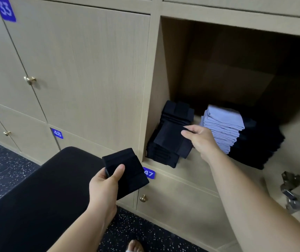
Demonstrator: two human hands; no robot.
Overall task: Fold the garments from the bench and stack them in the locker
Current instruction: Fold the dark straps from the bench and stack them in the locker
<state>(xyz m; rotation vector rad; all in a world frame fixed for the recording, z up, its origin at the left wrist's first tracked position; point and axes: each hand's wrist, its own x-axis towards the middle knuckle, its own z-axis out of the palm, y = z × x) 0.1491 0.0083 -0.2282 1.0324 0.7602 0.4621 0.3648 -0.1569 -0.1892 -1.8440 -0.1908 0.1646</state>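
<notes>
My right hand (202, 140) pinches the top folded piece (171, 139) on the left pile in the locker (162, 73). My left hand (105, 186) grips a second folded garment (129, 171) just outside, above the table (36, 197) end. The cloth looks soft, light and floppy, so I'd hold across the folded edge to keep the layers together.

Blue door tags, placed from the open locker (164, 73): tag 33 (5, 9) far upper left; tag 48 (57, 133) lower left; tag 47 (149, 173) just beneath, partly covered.

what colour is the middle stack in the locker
The middle stack is pale blue-grey, seen in the head view.
</notes>
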